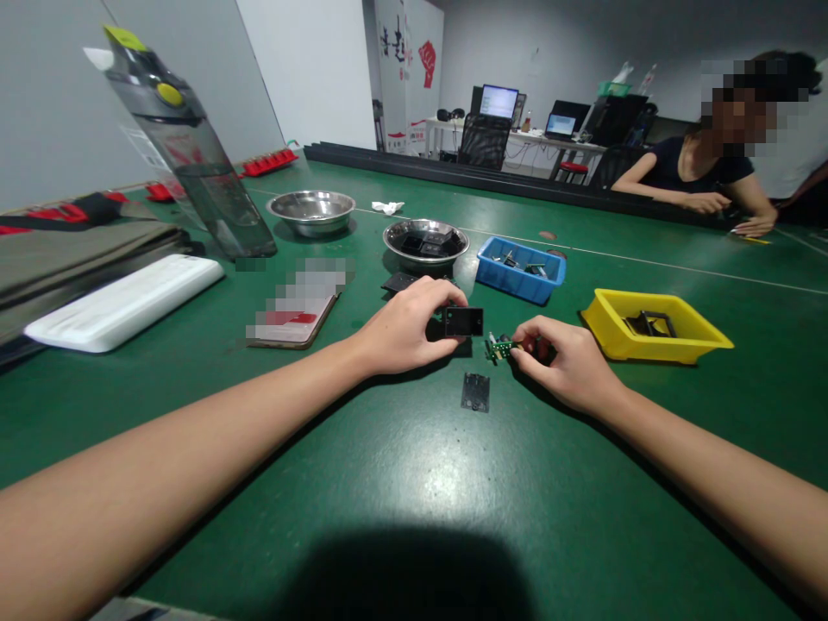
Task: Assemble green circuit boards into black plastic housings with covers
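Between the thumb and fingers of my left hand [414,323] is a small black plastic case [464,322], its hollow side facing me. My right hand [566,358] pinches a small green circuit board [500,348] with parts on it, a short gap to the right of the case. Below both, a flat black cover plate [475,392] lies on the green table. Another black piece [399,283] lies behind my left hand, partly hidden by it.
A steel bowl [392,250] of black cases, a blue bin [517,289] of small parts and a yellow bin [637,349] stand behind my hands. Leftward are another steel bowl [310,226], a phone [301,310], a white slab [122,302] and a tilted bottle [200,164]. A person [695,168] sits across.
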`<action>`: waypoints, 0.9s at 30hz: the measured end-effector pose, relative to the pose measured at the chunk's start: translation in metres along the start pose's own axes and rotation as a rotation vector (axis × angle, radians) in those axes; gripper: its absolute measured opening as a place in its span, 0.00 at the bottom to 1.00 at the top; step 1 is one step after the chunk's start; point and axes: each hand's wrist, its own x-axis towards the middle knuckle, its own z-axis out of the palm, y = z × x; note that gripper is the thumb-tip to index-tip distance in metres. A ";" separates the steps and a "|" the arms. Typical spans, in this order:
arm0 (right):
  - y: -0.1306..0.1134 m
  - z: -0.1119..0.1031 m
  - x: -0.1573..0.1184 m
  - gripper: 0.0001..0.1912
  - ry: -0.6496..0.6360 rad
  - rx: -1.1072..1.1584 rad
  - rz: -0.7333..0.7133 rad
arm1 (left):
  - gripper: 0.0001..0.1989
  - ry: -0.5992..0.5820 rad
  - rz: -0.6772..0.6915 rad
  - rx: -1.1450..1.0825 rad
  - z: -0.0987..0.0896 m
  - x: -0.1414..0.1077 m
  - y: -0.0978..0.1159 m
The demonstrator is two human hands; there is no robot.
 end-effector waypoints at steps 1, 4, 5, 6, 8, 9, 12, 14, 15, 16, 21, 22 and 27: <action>0.000 0.000 0.000 0.01 0.000 0.001 -0.001 | 0.14 0.002 0.002 0.000 0.000 0.000 0.000; 0.000 0.000 0.000 0.01 0.003 0.001 -0.007 | 0.14 0.005 0.013 -0.001 0.000 0.000 0.000; 0.001 0.000 0.000 0.01 0.002 -0.001 -0.007 | 0.14 0.005 0.017 -0.001 0.000 0.000 0.000; 0.001 0.000 0.000 0.01 0.000 -0.002 -0.007 | 0.14 0.005 0.018 -0.001 0.000 0.000 0.000; 0.001 0.000 0.000 0.01 -0.003 0.000 -0.002 | 0.14 0.003 0.014 -0.001 0.000 0.000 0.000; 0.001 0.000 0.000 0.01 -0.005 0.004 0.001 | 0.14 -0.001 0.010 -0.001 0.000 0.000 0.000; 0.000 0.000 0.000 0.01 -0.003 0.011 0.007 | 0.14 -0.010 0.000 -0.003 0.000 0.000 0.000; 0.000 0.000 0.000 0.01 -0.004 0.008 0.007 | 0.14 -0.010 0.001 -0.002 0.000 0.000 0.000; 0.000 0.000 0.000 0.01 -0.006 0.007 0.009 | 0.14 -0.009 0.005 -0.002 0.000 0.000 -0.001; 0.000 0.000 0.000 0.01 -0.008 0.007 0.010 | 0.14 -0.006 0.010 -0.004 0.000 0.000 -0.001; 0.000 0.001 0.000 0.01 -0.004 0.011 0.000 | 0.14 0.000 0.026 -0.006 0.001 0.000 -0.001; 0.001 0.001 0.000 0.01 -0.002 0.010 -0.003 | 0.14 0.000 0.027 -0.006 0.000 0.000 -0.001; 0.001 0.001 0.000 0.01 -0.003 0.004 -0.006 | 0.14 -0.004 0.025 -0.012 0.000 0.000 -0.001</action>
